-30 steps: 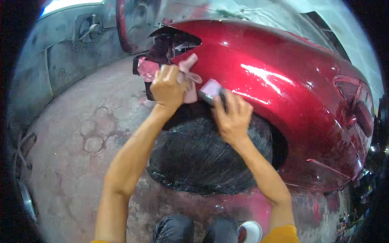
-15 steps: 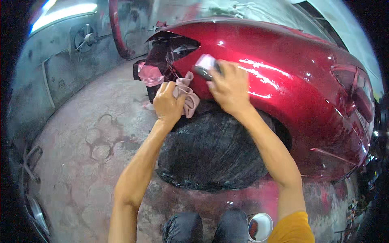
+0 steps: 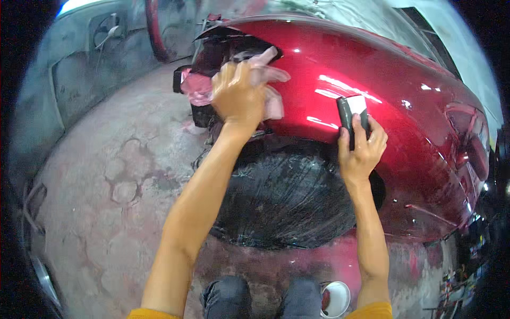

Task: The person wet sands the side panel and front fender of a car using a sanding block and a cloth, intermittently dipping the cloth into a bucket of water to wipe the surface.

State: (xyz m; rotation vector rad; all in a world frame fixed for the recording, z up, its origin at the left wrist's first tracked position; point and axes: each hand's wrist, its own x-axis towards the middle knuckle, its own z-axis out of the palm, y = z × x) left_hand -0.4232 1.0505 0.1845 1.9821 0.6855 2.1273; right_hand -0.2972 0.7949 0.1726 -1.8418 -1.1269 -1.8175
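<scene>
My left hand [image 3: 237, 98], a little blurred, is closed on a pale pink cloth [image 3: 273, 102]. The cloth lies against the front of a glossy red car fender [image 3: 313, 64], beside the headlight opening. Farther right, my right hand [image 3: 365, 149] grips a dark sanding block [image 3: 346, 114] with a white patch on its top. Fingers and thumb hold the block along its sides, and it rests on the fender above the wheel arch. Bright light streaks reflect off the paint around it.
Black sheeting [image 3: 292, 196] covers the wheel below the fender. Pink masking [image 3: 197, 87] hangs at the car's front corner. A white bucket [image 3: 342, 300] stands on the stained floor [image 3: 106, 223] by my right knee. The side mirror [image 3: 474, 154] juts out at right.
My left hand has moved up and right, bringing the cloth onto the fender's front. My right hand has shifted right and down along the fender with the block.
</scene>
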